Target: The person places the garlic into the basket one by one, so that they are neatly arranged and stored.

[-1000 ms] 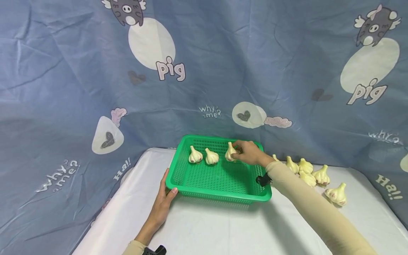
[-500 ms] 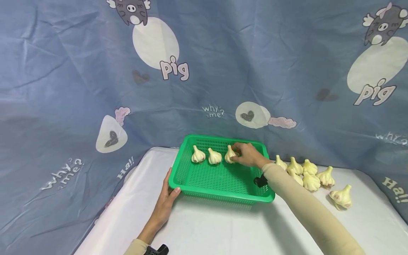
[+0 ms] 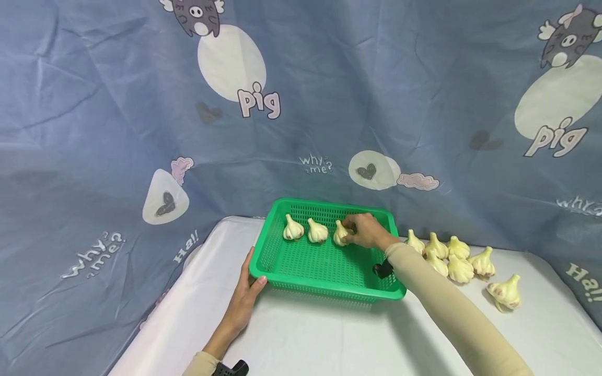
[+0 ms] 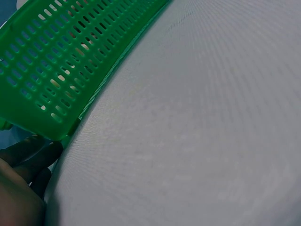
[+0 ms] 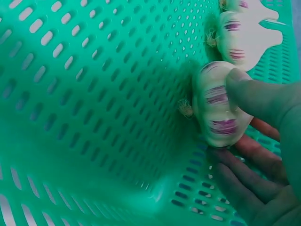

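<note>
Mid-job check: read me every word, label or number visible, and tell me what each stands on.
"pig": blue backdrop, upper left and upper right.
"why me?": backdrop, centre and lower left.
"why": backdrop, right edge; the rest is too creased to read.
"Ha!!": backdrop, lower left and lower right.
No readable text on the green basket, garlic bulbs or black wrist devices.

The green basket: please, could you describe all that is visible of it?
The green basket is rectangular and shallow, with rounded corners, a smooth rim and slotted walls and floor; it looks like plastic. It stands on the white cloth. The left hand holds its near left corner. Inside, three garlic bulbs form a row toward the far wall, the right hand gripping the rightmost.
</note>
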Tool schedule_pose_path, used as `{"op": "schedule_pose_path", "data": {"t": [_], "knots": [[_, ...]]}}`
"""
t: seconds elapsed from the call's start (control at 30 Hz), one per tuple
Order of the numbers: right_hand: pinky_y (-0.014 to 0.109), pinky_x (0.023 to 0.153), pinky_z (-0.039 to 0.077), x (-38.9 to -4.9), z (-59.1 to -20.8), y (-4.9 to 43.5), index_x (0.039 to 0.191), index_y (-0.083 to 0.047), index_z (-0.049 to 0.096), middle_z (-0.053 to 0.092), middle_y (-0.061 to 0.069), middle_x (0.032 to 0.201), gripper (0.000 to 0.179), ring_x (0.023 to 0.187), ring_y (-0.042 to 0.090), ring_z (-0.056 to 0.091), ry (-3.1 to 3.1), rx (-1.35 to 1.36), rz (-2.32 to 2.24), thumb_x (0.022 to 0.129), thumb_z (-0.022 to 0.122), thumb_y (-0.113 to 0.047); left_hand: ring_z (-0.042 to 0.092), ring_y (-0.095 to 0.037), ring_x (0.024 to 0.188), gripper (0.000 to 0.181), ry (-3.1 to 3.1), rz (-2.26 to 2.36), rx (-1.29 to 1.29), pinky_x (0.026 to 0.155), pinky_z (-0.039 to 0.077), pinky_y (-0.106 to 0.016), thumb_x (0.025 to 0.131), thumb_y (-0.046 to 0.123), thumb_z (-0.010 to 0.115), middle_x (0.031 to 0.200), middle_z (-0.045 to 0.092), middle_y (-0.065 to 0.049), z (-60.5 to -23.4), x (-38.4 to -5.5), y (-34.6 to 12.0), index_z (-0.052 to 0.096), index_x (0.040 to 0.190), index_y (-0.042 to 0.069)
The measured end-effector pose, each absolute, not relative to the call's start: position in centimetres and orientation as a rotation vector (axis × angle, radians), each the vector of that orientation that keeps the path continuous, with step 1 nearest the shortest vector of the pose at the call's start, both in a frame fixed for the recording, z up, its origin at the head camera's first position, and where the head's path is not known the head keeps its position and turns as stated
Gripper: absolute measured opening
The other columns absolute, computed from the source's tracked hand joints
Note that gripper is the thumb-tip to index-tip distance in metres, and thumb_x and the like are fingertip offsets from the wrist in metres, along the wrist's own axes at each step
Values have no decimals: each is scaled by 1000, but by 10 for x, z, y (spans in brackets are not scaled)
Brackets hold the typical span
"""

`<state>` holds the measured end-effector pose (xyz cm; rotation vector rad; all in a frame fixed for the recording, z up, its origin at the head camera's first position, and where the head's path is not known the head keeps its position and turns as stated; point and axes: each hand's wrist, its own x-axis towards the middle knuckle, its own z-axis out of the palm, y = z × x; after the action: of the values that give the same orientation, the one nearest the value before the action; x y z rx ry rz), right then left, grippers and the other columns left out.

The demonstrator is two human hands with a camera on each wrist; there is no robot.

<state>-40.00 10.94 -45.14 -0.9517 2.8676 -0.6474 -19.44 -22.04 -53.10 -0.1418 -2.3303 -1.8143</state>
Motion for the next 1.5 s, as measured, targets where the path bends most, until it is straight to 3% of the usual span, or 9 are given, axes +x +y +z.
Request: {"op": "schedule_pose_path", "data": {"t": [0.3, 0.73, 0.9, 1.03, 1.27, 1.5], "knots": [[47, 89, 60, -397, -451, 115, 125, -7, 75, 77, 9, 110, 45, 102, 27, 73, 2888, -896, -614, 88, 89, -28, 5, -40, 166, 74, -2344, -1800, -133, 127, 3, -74, 111, 30, 48, 180, 7, -8, -530, -194, -218, 7, 173, 32], [51, 95, 58, -395, -455, 118, 134, -3, 68, 75, 12, 114, 47, 105, 28, 71, 2814, -865, -568, 99, 77, -33, 4, -38, 166, 76, -2353, -1828, -121, 127, 2, -74, 110, 33, 49, 180, 6, -6, -531, -195, -215, 6, 173, 29], [45, 83, 56, -392, -455, 115, 130, -5, 67, 71, 9, 107, 45, 92, 23, 66, 2799, -854, -515, 99, 78, -36, 3, -40, 166, 74, -2364, -1813, -102, 127, 2, -74, 111, 34, 48, 180, 6, -8, -531, -193, -214, 7, 173, 30], [43, 78, 54, -389, -456, 113, 139, -4, 63, 69, 7, 104, 55, 88, 21, 63, 2804, -836, -477, 97, 79, -37, 4, -42, 166, 74, -2370, -1809, -89, 126, 2, -75, 111, 35, 47, 180, 6, -9, -531, -191, -212, 8, 173, 28], [47, 83, 59, -384, -453, 112, 146, -4, 59, 73, 11, 113, 67, 98, 27, 70, 2849, -791, -423, 93, 84, -37, 4, -41, 166, 74, -2369, -1820, -92, 126, 2, -75, 111, 35, 48, 180, 7, -8, -531, -191, -212, 8, 173, 28], [58, 97, 58, -381, -426, 118, 148, -2, 58, 70, 23, 132, 73, 121, 40, 68, 2869, -787, -466, 90, 86, -39, 2, -44, 165, 73, -2354, -1796, -126, 125, 2, -77, 111, 32, 48, 180, 6, -11, -530, -193, -220, 8, 173, 29]]}}
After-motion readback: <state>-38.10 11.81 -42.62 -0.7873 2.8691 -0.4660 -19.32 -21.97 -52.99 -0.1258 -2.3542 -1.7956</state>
